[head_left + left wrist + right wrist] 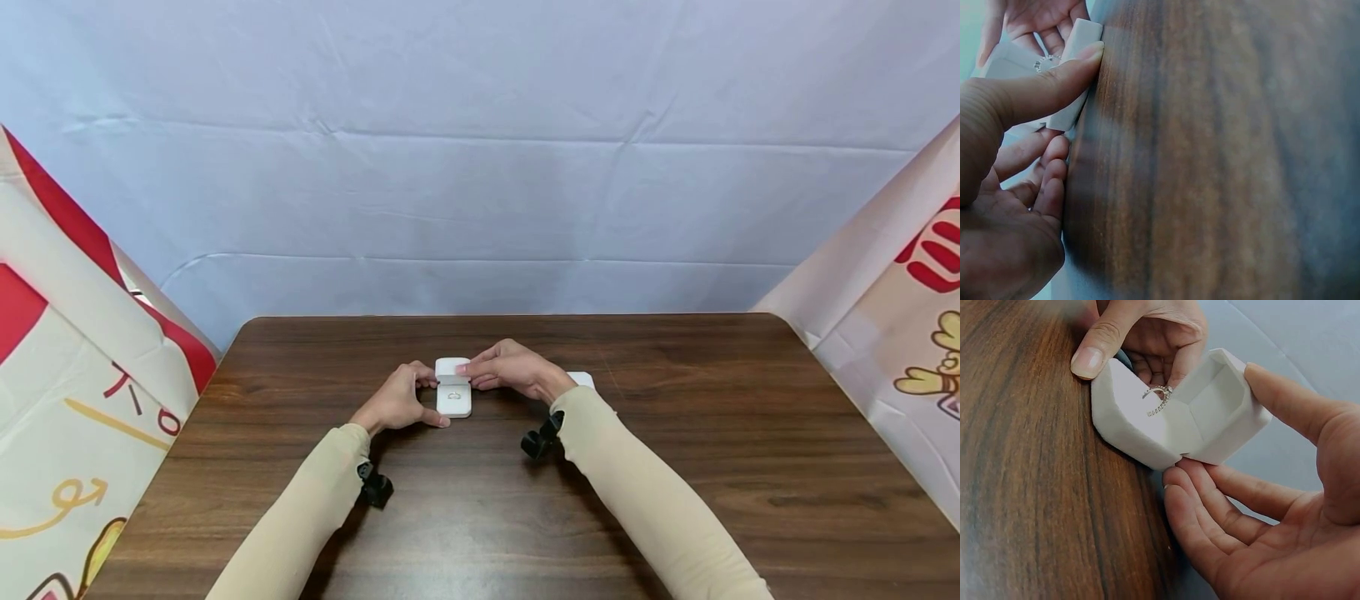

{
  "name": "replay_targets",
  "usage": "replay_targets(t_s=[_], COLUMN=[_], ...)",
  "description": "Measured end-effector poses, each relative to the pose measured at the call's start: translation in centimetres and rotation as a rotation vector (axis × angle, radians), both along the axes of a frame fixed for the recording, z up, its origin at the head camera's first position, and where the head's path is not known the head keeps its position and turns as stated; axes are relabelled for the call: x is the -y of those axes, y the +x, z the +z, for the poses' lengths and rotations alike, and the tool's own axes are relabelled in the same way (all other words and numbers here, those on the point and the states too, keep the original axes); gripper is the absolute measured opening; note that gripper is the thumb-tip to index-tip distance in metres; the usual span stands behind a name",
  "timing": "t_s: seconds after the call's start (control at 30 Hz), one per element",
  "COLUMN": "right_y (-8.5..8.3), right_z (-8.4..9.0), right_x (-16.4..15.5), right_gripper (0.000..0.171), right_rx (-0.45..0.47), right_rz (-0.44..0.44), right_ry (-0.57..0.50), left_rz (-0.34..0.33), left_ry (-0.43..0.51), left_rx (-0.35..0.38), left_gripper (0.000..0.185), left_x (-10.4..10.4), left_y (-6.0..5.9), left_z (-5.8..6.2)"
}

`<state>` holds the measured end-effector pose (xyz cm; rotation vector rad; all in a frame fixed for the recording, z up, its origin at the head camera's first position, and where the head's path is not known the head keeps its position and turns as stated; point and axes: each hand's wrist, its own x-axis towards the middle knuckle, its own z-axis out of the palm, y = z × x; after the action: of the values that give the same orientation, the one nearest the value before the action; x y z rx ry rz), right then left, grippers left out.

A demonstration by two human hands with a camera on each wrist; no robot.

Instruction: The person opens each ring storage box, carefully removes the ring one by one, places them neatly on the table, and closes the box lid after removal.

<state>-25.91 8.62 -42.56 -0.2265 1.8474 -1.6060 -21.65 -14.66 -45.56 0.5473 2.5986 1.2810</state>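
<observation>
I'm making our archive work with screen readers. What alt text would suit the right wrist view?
An open white ring box with a stone-set ring standing in it rests on a wood-grain table. The right hand holds the lid; the left hand holds the base, thumb at one edge.

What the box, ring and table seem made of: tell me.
Box: perhaps white velvet or flocking; matte, with softened edges.
Ring: likely polished silvery metal; it glints, its band beaded, possibly with stones.
Table: wood or wood-look laminate; streaked brown grain, faint sheen.
</observation>
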Motion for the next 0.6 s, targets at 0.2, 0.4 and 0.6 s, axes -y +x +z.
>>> replay_targets(t_s=[0.2,0.4,0.6], right_y=[0.03,0.27,0.78], right_z=[-0.23,-0.41,-0.35], right_x=[0.07,0.06,-0.11], right_gripper=[0.041,0.043,0.047], right_rx=[-0.005,-0.046,-0.104], right_rz=[-0.017,-0.039,-0.064], right_ry=[0.006,0.013,0.044], left_rz=[0.005,0.008,0.002], left_ry=[-0.003,0.001,0.003], left_rx=[0.013,0.028,0.038], left_gripper=[0.048,0.049,0.048], left_x=[0.02,-0.02,0.00], left_y=[0.01,0.01,0.06], left_z=[-0.01,0.04,0.24])
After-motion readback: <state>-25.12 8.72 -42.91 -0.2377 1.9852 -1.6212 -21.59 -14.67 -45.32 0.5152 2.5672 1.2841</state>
